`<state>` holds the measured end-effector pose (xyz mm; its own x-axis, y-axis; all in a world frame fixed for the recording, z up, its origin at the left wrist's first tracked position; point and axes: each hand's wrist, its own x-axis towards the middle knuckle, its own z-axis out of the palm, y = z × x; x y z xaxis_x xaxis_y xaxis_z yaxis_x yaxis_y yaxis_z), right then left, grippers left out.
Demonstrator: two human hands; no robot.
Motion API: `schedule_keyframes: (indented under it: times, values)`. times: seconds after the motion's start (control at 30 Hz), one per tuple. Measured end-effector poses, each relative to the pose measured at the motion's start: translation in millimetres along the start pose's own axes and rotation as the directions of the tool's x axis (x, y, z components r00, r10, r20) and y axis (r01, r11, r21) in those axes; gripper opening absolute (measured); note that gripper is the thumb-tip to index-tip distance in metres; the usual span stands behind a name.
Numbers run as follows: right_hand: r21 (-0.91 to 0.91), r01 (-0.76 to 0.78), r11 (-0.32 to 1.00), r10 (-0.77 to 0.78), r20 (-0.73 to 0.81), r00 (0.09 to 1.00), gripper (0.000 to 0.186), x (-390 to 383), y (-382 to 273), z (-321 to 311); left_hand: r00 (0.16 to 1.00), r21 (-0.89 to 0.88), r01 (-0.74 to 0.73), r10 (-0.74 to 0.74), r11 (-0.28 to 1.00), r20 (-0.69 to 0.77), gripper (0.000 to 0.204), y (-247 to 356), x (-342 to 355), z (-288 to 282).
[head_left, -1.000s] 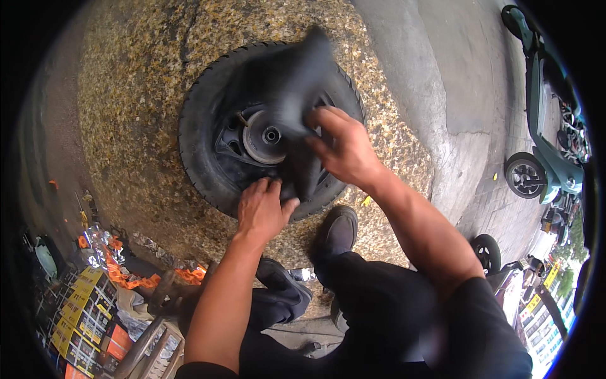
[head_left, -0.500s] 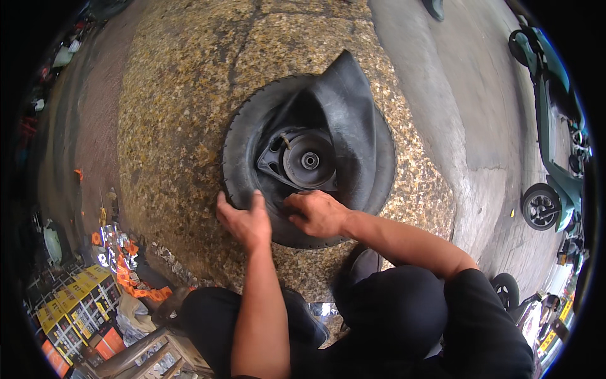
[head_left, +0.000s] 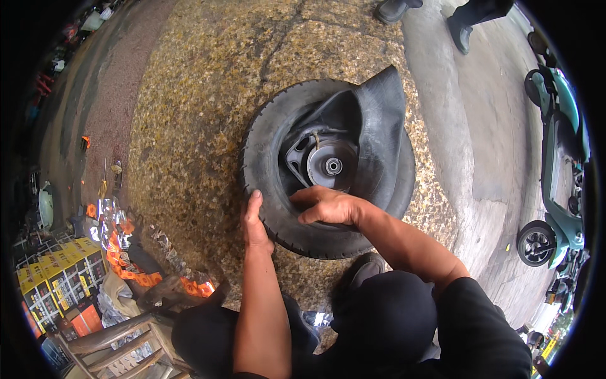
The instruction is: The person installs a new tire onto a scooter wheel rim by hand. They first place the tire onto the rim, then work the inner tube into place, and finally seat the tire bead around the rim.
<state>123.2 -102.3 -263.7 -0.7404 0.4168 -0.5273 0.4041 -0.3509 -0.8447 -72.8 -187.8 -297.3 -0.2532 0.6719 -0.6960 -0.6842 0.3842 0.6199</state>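
Observation:
A black tire [head_left: 265, 132] lies flat around a dark wheel rim [head_left: 297, 158] with a round hub [head_left: 341, 174] at its middle. A loose black inner tube [head_left: 382, 120] bulges out over the right and back of the wheel, and a brass valve stem [head_left: 316, 140] shows beside the hub. My left hand [head_left: 255, 227] is closed against the tire's left outer edge. My right hand [head_left: 325, 205] has curled fingers inside the lower-left inner edge of the tire; what they grip is hidden.
A wooden stool [head_left: 126, 341], yellow boxes [head_left: 53, 271] and orange packaging [head_left: 117, 259] are at lower left. Another person's shoes [head_left: 459, 35] show at the top right, on concrete beside the pebbled slab [head_left: 196, 82]. Teal scooters [head_left: 562, 202] line the right; my knees are below.
The raised tube settled on the right side. My left hand went from the lower inner edge to the outer edge; my right hand left the tube's upper part for the lower edge. Another person's feet appeared.

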Motion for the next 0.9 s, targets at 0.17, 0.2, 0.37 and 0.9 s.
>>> schedule_keyframes:
  times: [0.17, 0.2, 0.37, 0.9]
  values:
    - [0.202, -0.097, 0.974, 0.059, 0.189, 0.98, 0.07, 6.7, -4.8, -9.3, 0.997, 0.024, -0.079, 0.079, 0.997, 0.004, 0.069, 3.6, -13.0, 14.4]
    - [0.236, -0.072, 0.969, 0.023, 0.202, 0.979, 0.07, 6.6, -3.5, -10.2, 0.995, 0.024, -0.099, 0.099, 0.995, 0.001, 0.069, 4.7, -13.9, 16.5]
    - [0.555, -0.133, 0.821, -0.017, 0.257, 0.966, 0.075, 15.1, 4.1, 1.3, 0.997, 0.038, -0.075, 0.076, 0.996, -0.007, 0.064, 2.4, -16.6, 17.4]
    - [-0.408, -0.018, 0.913, 0.013, -0.016, 1.0, 0.043, -16.6, 28.2, -15.9, 0.997, 0.012, -0.004, 0.005, 1.0, -0.072, 0.065, -20.3, -8.6, -4.5]
